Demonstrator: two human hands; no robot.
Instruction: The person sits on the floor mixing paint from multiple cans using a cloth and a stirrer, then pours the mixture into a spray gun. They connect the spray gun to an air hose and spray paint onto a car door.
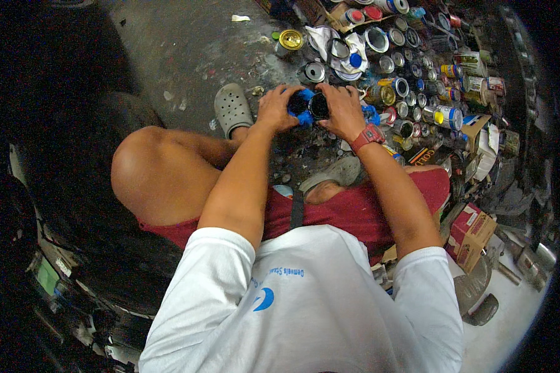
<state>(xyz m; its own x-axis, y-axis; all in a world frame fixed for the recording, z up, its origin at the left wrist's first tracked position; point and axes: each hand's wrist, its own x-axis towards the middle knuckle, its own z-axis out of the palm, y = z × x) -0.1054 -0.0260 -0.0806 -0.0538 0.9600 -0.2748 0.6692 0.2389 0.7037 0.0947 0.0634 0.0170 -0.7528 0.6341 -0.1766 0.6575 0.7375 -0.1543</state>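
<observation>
Both hands meet over the floor ahead of the knees, closed around a small blue can (305, 107). The left hand (275, 109) wraps the can's left side; the right hand (341, 110) clasps a dark round opening (319, 105) on its right. So the can lies between the two grips, its long axis apparently running hand to hand, neither hand nearer. It looks smooth and cylindrical. Beyond the right grip, many shiny metal tins (410, 81) crowd the gritty concrete floor (186, 50); a grey clog (232, 109) sits left of the left grip.
</observation>
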